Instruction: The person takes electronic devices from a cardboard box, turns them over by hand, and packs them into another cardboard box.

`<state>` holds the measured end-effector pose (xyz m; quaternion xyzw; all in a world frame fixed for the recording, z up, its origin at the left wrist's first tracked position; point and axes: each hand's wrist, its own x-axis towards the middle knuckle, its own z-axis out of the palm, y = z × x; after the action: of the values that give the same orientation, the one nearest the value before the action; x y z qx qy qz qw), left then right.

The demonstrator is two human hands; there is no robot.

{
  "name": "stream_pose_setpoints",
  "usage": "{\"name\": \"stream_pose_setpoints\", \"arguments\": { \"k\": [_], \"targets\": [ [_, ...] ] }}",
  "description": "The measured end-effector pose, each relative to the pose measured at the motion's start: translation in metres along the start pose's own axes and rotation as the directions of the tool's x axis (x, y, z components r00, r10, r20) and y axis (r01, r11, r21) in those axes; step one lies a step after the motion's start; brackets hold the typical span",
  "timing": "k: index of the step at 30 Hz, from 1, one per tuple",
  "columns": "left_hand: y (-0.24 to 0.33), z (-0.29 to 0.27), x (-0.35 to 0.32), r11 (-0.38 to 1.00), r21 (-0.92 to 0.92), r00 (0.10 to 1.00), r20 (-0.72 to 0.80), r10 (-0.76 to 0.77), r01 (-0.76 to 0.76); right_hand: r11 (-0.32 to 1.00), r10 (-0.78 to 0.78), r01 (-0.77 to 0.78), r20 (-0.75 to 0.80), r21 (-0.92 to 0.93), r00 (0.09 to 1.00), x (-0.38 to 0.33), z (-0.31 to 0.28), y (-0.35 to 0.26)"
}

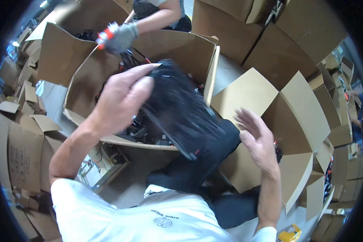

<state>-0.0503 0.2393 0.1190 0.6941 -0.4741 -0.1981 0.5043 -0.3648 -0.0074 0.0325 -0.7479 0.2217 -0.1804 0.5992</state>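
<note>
My left hand point(123, 97) pinches the upper corner of a dark, shiny plastic bag point(185, 107) between thumb and fingers. The bag is smeared by motion, and its contents cannot be made out. It hangs slantwise over the near right edge of a large open carton point(88, 72) and in front of my knee. Small dark parts point(149, 131) lie inside that carton. My right hand point(259, 141) is apart from the bag, fingers spread and holding nothing. It is nearest to a second open carton point(298, 121) on my right.
Across the big carton, another person's gloved hand point(123, 38) holds something red and dark cables. Stacked cartons point(24, 153) stand at left and right. A wooden crate point(105, 165) with wires is by my left arm. A yellow tape dispenser point(289, 234) lies on the floor.
</note>
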Motion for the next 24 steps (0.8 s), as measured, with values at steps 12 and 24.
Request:
{"name": "stream_pose_setpoints", "arguments": {
  "k": [12, 24],
  "targets": [
    [-0.022, 0.051, 0.05, 0.977, -0.202, 0.837, 0.521, 0.17, -0.073, 0.834, 0.207, -0.044, -0.238, 0.551, 0.949, -0.081, 0.055, -0.02],
    [-0.363, 0.091, 0.022, 0.474, 0.815, 0.601, 0.572, -0.559, -0.334, 0.899, -0.061, 0.304, -0.597, 0.316, 0.8, -0.126, -0.008, 0.008]
  ]
}}
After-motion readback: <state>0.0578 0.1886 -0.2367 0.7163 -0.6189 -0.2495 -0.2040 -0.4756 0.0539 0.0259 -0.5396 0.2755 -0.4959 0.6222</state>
